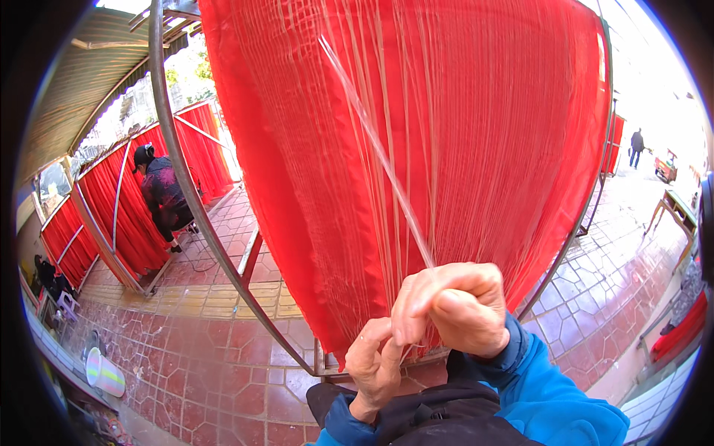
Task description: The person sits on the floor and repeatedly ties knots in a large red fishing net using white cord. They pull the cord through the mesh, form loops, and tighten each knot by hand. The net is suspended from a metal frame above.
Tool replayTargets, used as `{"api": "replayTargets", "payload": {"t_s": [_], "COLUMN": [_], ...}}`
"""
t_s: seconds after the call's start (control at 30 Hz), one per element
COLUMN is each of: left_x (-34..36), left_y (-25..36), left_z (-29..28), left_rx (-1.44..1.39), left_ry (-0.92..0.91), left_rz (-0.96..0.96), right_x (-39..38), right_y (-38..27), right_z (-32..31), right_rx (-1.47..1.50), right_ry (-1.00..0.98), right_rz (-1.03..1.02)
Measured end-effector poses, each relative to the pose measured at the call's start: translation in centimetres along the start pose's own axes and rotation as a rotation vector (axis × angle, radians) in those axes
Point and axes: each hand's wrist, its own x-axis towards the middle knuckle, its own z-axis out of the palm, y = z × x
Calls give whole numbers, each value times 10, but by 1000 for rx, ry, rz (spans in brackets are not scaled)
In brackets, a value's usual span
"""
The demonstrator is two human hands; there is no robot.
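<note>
Left hand (374, 366) and right hand (460, 306) tight around pale strands (381, 154) — pale bucket (111, 378) far left, contents unclear

corrugated roof (97, 70) spans upper left, pale bucket (111, 377) sits lower left, distant person (637, 140) and red cart (666, 170) appear upper right.

Daylight glares white upper right; edges bend.

A whitish, translucent strand (386, 162) slants straight down toward you from upper left, in front of the hanging red cloth (483, 149), lined lengthwise with fine pale threads (382, 67).
</note>
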Motion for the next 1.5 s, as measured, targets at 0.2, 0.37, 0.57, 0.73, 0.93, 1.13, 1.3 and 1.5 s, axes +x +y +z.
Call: {"api": "replayTargets", "payload": {"t_s": [0.2,0.37,0.57,0.73,0.93,1.13,1.3,1.5], "left_x": [9,6,-44,-89,-162,-212,-135,-23], "left_y": [7,-6,-33,-83,-191,-246,-240,-232], "left_z": [11,10,10,-6,-54,-84,-84,-59], "left_rx": [163,-113,-283,-279,-257,139,491,686], "left_ry": [-88,-374,-558,-447,-247,36,199,339], "left_rz": [121,35,-387,-747,-1084,-995,-566,-223], "right_x": [20,19,-10,-61,-132,-213,-238,-236], "right_y": [-35,-59,-35,8,157,257,288,290], "right_z": [6,6,4,-11,-49,-89,-112,-125], "right_rx": [47,112,248,-68,-183,-286,-502,-757], "right_ry": [-221,-414,-346,-78,233,277,329,389], "right_rz": [-314,-381,-178,635,896,936,841,782]}}
